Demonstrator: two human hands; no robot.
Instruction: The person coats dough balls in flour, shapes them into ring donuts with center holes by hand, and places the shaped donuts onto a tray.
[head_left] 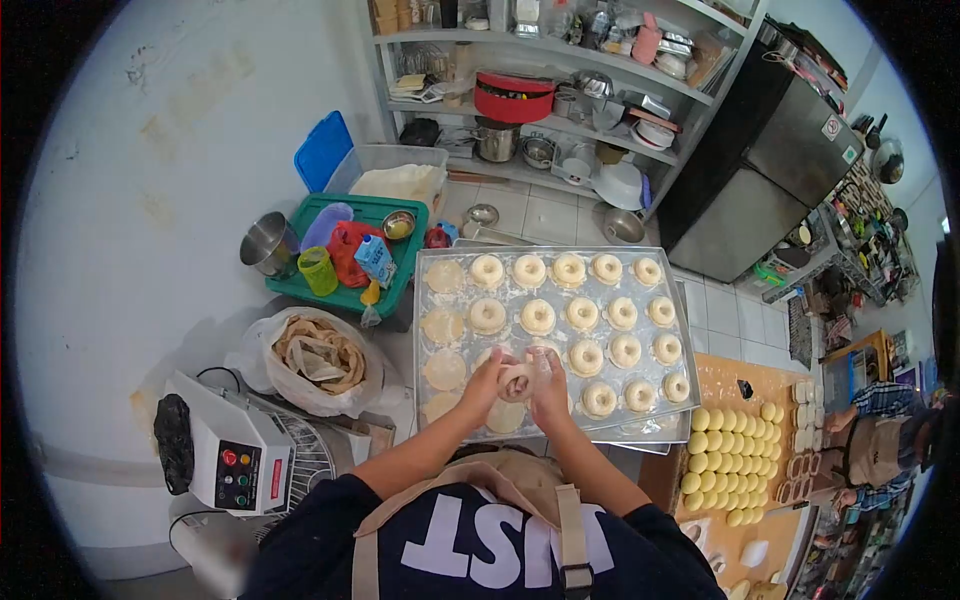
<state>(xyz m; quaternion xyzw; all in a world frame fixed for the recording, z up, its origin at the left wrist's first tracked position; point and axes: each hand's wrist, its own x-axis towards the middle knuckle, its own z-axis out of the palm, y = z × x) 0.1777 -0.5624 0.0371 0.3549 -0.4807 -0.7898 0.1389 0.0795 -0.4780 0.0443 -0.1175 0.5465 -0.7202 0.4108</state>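
Note:
A pale ring of dough (516, 373) is held up in front of me, above the metal tray. My left hand (484, 385) grips its left side, while my right hand (548, 388) curls around the right side. Fingers of both hands are closed on it, and some fingertips are hidden. On the floured tray (665, 287) below sit rows of dough rings, such as one at the far right corner (647, 271), each on a round paper. Round papers without dough, including one in the left column (444, 370), lie along the left side.
To the right, a wooden table (725, 380) carries many yellow dough balls (725, 455); a co-worker (880, 450) stands beyond it. On the left are a green lid (290, 287) with containers, a bag (320, 365) and a machine (240, 455). Shelves (560, 50) and a fridge (770, 150) stand ahead.

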